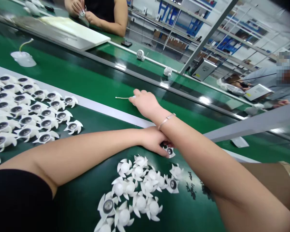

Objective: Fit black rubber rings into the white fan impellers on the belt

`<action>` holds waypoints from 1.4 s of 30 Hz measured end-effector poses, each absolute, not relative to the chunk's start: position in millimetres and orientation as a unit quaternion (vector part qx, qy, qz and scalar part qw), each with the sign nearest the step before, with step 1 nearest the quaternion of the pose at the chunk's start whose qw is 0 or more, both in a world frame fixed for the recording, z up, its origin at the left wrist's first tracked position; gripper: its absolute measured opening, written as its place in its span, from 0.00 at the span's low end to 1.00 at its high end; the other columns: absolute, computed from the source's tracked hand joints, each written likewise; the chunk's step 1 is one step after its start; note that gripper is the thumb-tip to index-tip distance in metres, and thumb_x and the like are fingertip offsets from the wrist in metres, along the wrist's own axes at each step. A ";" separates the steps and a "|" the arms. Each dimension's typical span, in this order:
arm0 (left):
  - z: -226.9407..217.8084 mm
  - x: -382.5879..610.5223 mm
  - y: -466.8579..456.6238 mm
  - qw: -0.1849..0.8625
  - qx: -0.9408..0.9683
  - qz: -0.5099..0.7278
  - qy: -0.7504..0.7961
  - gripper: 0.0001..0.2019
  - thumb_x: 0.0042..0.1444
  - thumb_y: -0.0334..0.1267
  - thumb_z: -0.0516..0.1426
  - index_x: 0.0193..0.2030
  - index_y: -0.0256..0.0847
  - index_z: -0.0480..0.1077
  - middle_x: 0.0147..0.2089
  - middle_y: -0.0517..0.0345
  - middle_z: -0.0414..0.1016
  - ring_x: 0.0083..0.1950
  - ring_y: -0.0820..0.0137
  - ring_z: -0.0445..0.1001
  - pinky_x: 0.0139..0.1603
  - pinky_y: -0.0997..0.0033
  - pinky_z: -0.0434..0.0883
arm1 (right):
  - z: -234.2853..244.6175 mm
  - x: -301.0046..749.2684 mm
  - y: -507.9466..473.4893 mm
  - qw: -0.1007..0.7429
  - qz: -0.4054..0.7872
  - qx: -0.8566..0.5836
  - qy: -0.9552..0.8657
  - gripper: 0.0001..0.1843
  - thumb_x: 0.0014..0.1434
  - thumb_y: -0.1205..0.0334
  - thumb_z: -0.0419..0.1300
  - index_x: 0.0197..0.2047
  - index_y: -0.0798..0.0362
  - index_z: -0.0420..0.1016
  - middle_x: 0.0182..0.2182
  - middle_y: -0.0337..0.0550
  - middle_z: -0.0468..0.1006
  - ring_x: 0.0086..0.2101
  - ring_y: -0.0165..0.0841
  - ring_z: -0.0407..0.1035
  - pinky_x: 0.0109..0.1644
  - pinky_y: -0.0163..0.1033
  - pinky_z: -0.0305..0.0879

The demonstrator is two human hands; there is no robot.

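My right hand (146, 102) reaches over the green belt, fingers closed around something mostly hidden under it. A thin pale wire (122, 98) with a white tip sticks out to its left, and a bit of white shows at the fingertips. Beneath my right wrist, my left hand (154, 140) is on the dark green work surface, its thumb and fingers on a small white fan blade wheel (169, 151) with a dark hub. My right forearm hides part of those fingers. Nearer to me lies a loose pile of white fan blade wheels (139, 187), mostly hub-cap up.
Rows of white fan wheels (26, 120) with dark hubs up fill the left. A white housing with a wire (23, 58) sits on the belt (91, 87). A grey post (253, 124) slants in at right. Across the line, a co-worker's hands (83, 14) hold a small white part.
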State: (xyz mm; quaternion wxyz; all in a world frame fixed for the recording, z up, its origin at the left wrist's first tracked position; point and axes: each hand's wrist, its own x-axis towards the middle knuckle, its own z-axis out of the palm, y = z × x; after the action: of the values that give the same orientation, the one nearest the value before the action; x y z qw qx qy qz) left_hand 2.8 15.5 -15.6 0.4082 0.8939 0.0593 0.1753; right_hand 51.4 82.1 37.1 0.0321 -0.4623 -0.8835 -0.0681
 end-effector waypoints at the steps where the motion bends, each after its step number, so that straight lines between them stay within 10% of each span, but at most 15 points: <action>1: -14.5 3.1 15.3 0.408 0.895 0.173 0.052 0.17 0.49 0.45 0.66 0.44 0.39 0.74 0.38 0.57 0.77 0.39 0.65 0.74 0.41 0.68 0.69 | 45.5 62.9 68.1 0.068 -0.076 -0.477 -0.873 0.09 0.59 0.70 0.60 0.44 0.53 0.74 0.48 0.54 0.72 0.43 0.44 0.70 0.43 0.46 0.68; 10: -6.2 9.7 17.1 0.543 0.811 0.176 0.130 0.19 0.56 0.37 0.59 0.55 0.41 0.67 0.40 0.60 0.75 0.33 0.75 0.71 0.34 0.75 0.66 | 49.0 196.4 -115.1 0.432 0.148 -0.587 -0.668 0.09 0.58 0.65 0.61 0.43 0.49 0.68 0.46 0.48 0.74 0.46 0.40 0.72 0.46 0.44 0.71; 17: -0.9 12.1 19.1 0.632 0.733 0.203 0.151 0.20 0.60 0.50 0.58 0.52 0.37 0.67 0.36 0.59 0.71 0.34 0.75 0.68 0.37 0.73 0.67 | 20.7 186.8 -137.9 0.369 0.110 -0.539 -0.749 0.11 0.55 0.69 0.63 0.43 0.50 0.75 0.50 0.49 0.73 0.51 0.39 0.70 0.55 0.46 0.69; 42: 12.6 12.6 17.0 0.541 0.798 0.101 0.243 0.22 0.48 0.47 0.67 0.46 0.38 0.72 0.41 0.57 0.73 0.34 0.75 0.69 0.36 0.73 0.67 | 15.3 201.2 -127.3 0.318 0.166 -0.527 -0.771 0.10 0.58 0.67 0.66 0.43 0.47 0.82 0.50 0.44 0.77 0.48 0.35 0.74 0.55 0.45 0.71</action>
State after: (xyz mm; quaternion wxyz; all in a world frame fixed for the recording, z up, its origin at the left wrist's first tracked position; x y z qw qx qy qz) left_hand 12.6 17.0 12.6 0.5414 0.7984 0.2432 0.1015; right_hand 201.2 -127.3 15.3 0.3177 -0.5269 -0.7705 0.1664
